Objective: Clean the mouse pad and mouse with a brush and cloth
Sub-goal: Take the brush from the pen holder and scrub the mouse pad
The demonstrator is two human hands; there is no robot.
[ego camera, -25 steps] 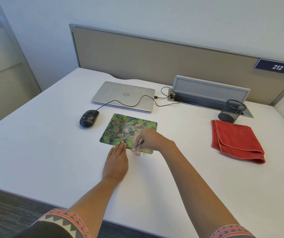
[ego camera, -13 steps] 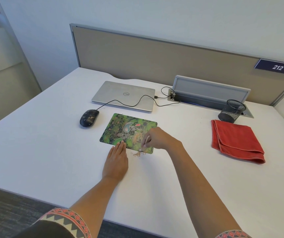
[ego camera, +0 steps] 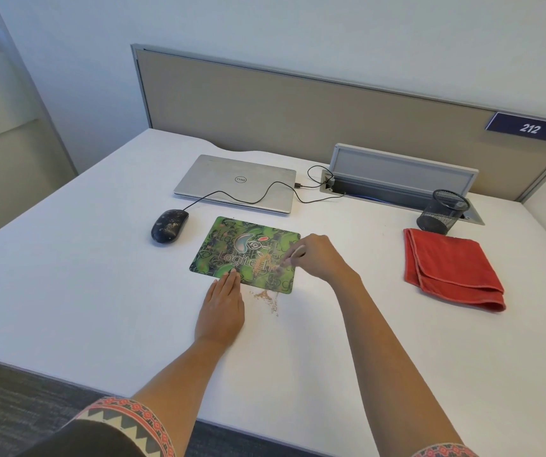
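Green printed mouse pad (ego camera: 228,245): thin, floppy, likely slides; pinned at near edge by flat left hand (ego camera: 222,308). Small pale brush (ego camera: 297,251), pinched in right hand (ego camera: 321,258), over pad's right half. Folded red cloth (ego camera: 449,268) well right.

The mouse pad (ego camera: 225,245) has a smooth, slightly shiny printed surface. Left of it, the mouse (ego camera: 168,225) looks like dark plastic with pale specks. Behind it the laptop (ego camera: 232,174) is matt silver metal. Right of it, the red cloth (ego camera: 449,268) is soft woven fabric.
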